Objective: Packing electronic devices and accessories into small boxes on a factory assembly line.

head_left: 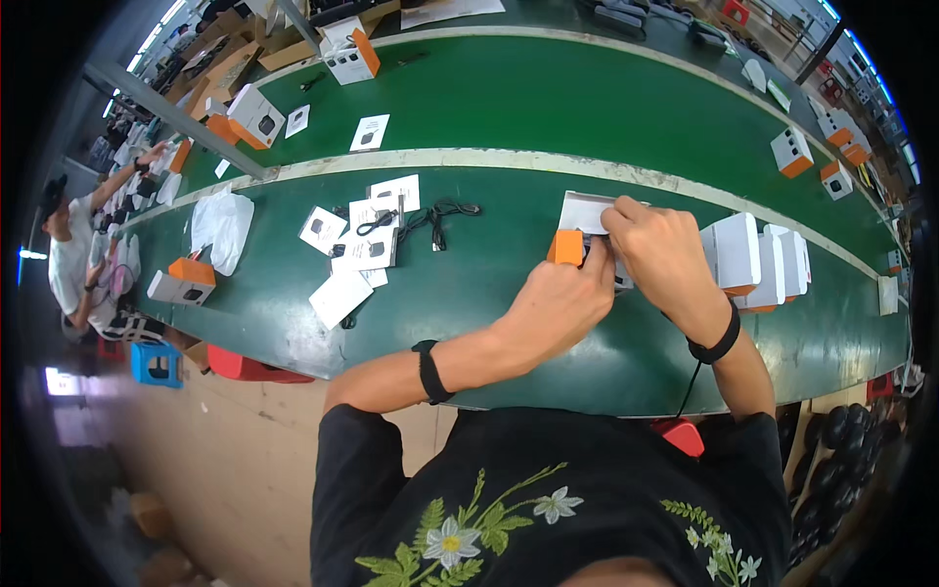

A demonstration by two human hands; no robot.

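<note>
Over the near half of the green desk (435,293), the person's left hand (558,305) and right hand (655,247) bend their fingers around an open white-and-orange box (566,248); whether either grips it, one cannot tell. Leaflets (370,258) and black cables (437,227) lie leftward, white cartons (734,252) stand rightward. Beyond a pale strip (548,164) stand more boxes (354,64).

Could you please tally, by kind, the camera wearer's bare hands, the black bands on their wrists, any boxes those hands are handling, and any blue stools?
Hands: 2, left hand and right hand
Black wristbands: 2, left band and right band
White-and-orange box: 1
Blue stool: 1
Total: 6
</note>
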